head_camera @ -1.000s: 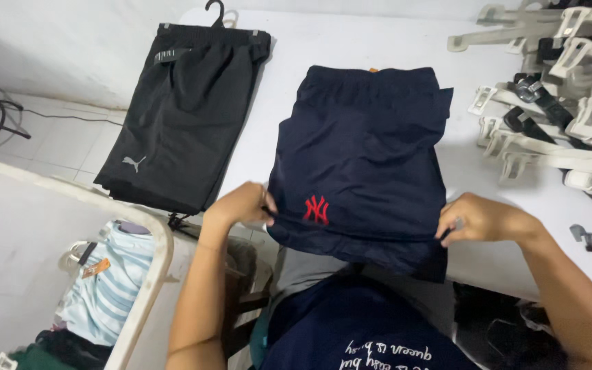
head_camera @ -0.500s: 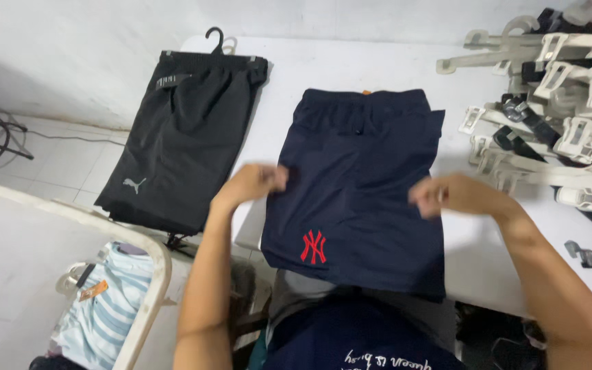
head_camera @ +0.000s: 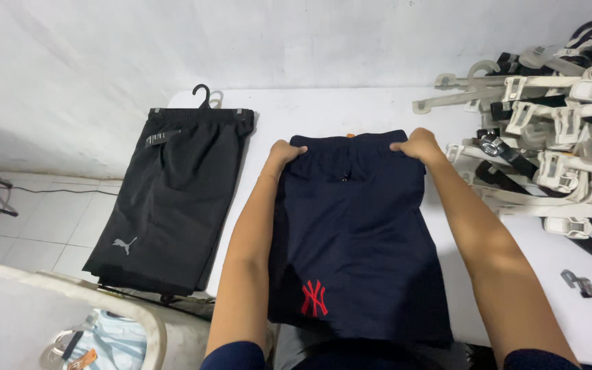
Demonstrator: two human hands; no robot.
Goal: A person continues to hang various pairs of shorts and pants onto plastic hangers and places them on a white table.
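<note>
Navy shorts (head_camera: pixel 358 240) with a red embroidered emblem lie flat on the white table (head_camera: pixel 351 106), waistband at the far end. My left hand (head_camera: pixel 284 152) grips the waistband's left corner. My right hand (head_camera: pixel 416 144) grips its right corner. Both arms stretch forward over the shorts.
Black shorts (head_camera: pixel 173 199) on a black hanger (head_camera: pixel 203 96) lie at the table's left edge, partly overhanging. A pile of white and black clip hangers (head_camera: pixel 556 144) fills the right side. A loose black clip (head_camera: pixel 584 284) lies near the right front. A white tub (head_camera: pixel 90 322) with clothes stands lower left.
Both hands have slid from the hem near me up along the shorts to the waistband at the far end. The shorts now lie flatter and straighter.
</note>
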